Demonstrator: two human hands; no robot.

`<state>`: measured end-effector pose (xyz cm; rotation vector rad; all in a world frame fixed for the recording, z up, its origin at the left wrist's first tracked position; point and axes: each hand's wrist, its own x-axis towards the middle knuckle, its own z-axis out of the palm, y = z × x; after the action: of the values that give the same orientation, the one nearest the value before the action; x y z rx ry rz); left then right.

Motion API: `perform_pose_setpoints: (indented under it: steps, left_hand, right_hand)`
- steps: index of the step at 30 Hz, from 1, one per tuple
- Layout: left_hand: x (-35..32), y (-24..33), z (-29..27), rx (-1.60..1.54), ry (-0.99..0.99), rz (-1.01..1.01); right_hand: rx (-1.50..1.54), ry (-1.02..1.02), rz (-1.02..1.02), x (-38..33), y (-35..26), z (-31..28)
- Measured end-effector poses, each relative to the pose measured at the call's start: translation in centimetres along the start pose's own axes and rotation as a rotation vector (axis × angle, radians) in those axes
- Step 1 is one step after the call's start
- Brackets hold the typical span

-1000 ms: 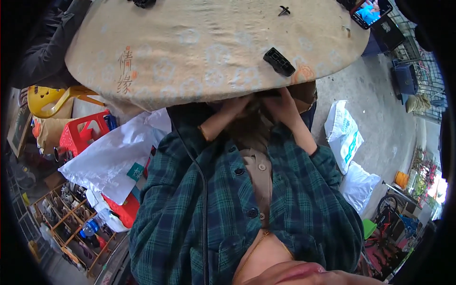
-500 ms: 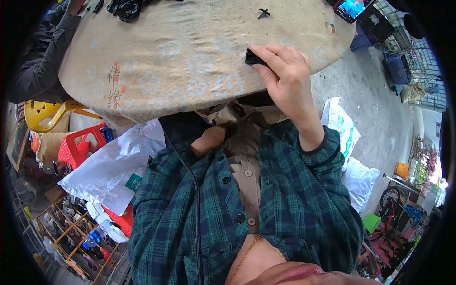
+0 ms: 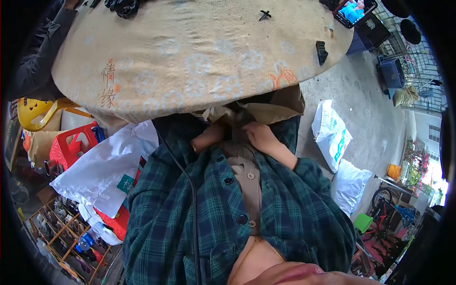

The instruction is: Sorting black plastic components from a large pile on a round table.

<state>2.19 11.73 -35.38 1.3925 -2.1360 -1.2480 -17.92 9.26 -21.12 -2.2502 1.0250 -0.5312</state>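
Note:
Both my hands are down in my lap, close to the table's near edge. The fingers of my left hand [image 3: 210,137] disappear into shadow beside a brown paper-like sack [image 3: 270,111]. My right hand [image 3: 263,138] is opposite it at the sack's mouth, with curled fingers; what they hold, if anything, is hidden. A small black plastic piece [image 3: 322,52] with a stepped shape lies near the right edge of the cloth-covered table [image 3: 190,52], out of reach of either hand's fingers. Farther back on the cloth is a small black cross-shaped piece [image 3: 265,15].
A black plastic bag [image 3: 122,7] lies at the far left, near another person's dark sleeve [image 3: 35,57]. A phone [image 3: 352,12] stands far right. Beside me are a red stool [image 3: 73,145], a yellow chair [image 3: 38,114] and white sacks [image 3: 331,135]. A black cable [image 3: 194,204] hangs down my front.
My right hand has let go of the black plastic piece, which now lies farther right on the table. That hand has come down into my lap beside the left one.

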Motion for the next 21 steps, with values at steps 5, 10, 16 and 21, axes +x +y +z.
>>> perform_pose_setpoints:
  steps: [5,10,16,21]
  left_hand:
    - [0.6,2.8,-1.6,0.288,-0.186,0.038]
    - [0.0,2.7,-0.8,0.593,-0.084,0.148]
    - [2.3,-4.5,5.1,-0.534,-0.248,-0.087]
    - [2.3,0.1,1.5,-0.426,-0.314,-0.090]
  right_hand:
    - [-0.383,-0.328,0.334,1.6,2.7,3.7]
    - [-0.438,-0.174,0.118,2.3,0.4,2.5]
    - [-0.136,-0.558,0.062,-0.2,4.4,5.3]
    - [-0.557,-0.778,0.427,2.0,1.5,4.5]
